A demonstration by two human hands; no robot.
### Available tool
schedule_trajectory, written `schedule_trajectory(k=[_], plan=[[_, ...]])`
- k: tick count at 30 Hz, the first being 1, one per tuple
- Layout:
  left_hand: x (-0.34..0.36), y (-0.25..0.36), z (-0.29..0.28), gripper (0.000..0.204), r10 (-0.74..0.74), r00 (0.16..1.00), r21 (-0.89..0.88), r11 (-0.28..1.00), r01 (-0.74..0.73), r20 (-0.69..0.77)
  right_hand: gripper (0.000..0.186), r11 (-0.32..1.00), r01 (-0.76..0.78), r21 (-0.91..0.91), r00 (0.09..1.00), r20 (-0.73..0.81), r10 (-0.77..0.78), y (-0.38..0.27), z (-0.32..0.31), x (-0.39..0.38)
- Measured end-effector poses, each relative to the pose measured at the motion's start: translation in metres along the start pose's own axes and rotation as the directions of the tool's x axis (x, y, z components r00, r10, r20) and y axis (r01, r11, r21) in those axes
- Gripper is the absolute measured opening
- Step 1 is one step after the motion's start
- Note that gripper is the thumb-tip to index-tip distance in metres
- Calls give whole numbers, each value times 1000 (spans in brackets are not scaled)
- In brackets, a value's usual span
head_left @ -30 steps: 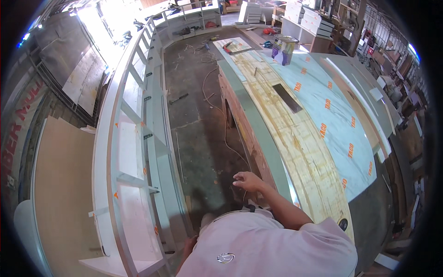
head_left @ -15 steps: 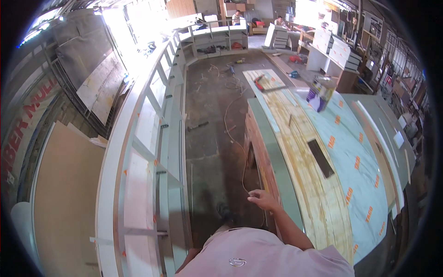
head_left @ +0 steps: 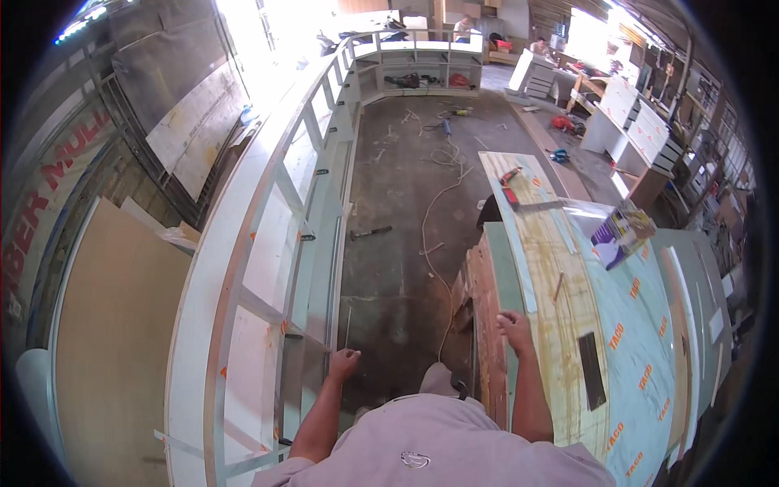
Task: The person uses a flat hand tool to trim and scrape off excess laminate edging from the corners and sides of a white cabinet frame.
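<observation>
My left hand (head_left: 345, 363) is low beside the long white framed cabinet (head_left: 199, 341), with curled fingers; what they hold, if anything, is too small to tell. My right hand (head_left: 513, 327) is raised at the inner edge of the bench near a pale green strip (head_left: 503, 276), fingers bent inward, their contents unclear. On the bench lie a long glue-stained plywood panel (head_left: 572, 316), a dark rectangular piece (head_left: 592, 369), a red-and-black tool (head_left: 510, 185) and a purple-and-white container (head_left: 617, 237). A printed pale sheet (head_left: 637, 349) covers the right side.
A beige cord (head_left: 445, 292) runs along the floor (head_left: 381, 170) between cabinet and bench, near a hammer (head_left: 371, 233). Boards (head_left: 122, 325) lean at left. A curved cabinet run (head_left: 414, 61) closes the far end; two people (head_left: 462, 28) (head_left: 540, 49) are at the back.
The view has tipped up and swung, showing more of the far workshop. My left hand has come up into clear view beside the cabinet; my right hand stays raised by the bench edge.
</observation>
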State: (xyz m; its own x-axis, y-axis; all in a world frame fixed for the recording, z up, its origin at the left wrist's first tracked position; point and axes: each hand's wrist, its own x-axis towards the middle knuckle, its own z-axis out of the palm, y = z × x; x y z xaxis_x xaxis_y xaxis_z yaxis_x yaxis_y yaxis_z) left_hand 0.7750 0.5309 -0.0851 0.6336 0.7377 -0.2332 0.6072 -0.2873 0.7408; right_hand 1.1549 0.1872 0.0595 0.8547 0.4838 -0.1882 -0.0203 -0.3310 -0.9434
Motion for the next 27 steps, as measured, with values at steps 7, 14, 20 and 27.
schedule_trajectory(k=[7,14,20,27], plan=[[-38,-74,33,55,-435,900,126,895,428,34,31,965,180,-193,961,-174,-214,-17,-18,223],[-153,-58,35,55,-750,620,-33,631,775,233,50,799,0,-601,899,-350,-263,-27,-58,416],[-115,5,57,55,-791,602,-181,579,795,111,74,625,-97,-774,902,-334,-273,-44,-58,514],[-16,46,66,55,-730,683,-261,663,702,-18,75,559,-112,-822,922,-295,-250,-38,-62,538]])
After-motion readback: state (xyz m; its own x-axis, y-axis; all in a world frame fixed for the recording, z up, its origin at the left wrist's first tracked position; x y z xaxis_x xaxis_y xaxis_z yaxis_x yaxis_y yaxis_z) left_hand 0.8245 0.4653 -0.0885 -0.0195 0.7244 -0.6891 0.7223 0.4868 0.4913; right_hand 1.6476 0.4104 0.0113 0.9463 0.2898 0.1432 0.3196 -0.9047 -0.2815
